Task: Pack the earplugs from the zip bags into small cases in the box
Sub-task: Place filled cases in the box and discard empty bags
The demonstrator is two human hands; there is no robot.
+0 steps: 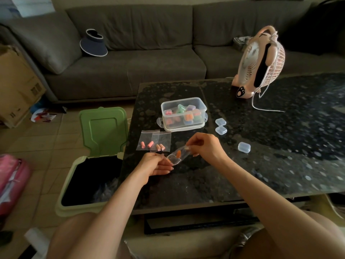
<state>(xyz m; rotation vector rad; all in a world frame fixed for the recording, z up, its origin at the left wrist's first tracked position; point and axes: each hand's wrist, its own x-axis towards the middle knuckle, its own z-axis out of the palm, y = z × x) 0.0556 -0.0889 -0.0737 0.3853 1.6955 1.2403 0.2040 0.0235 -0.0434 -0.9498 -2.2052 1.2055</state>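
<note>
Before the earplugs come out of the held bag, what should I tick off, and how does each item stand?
1. Grip on the bag by left hand and right hand: ok.
2. Orange earplugs inside the bag: ok.
3. Bag's zip opened: cannot tell.
4. Spare clear cases on the table: ok, three.
5. A spare case opened to fill: not ok, all look closed.
6. Box uncovered: ok.
</note>
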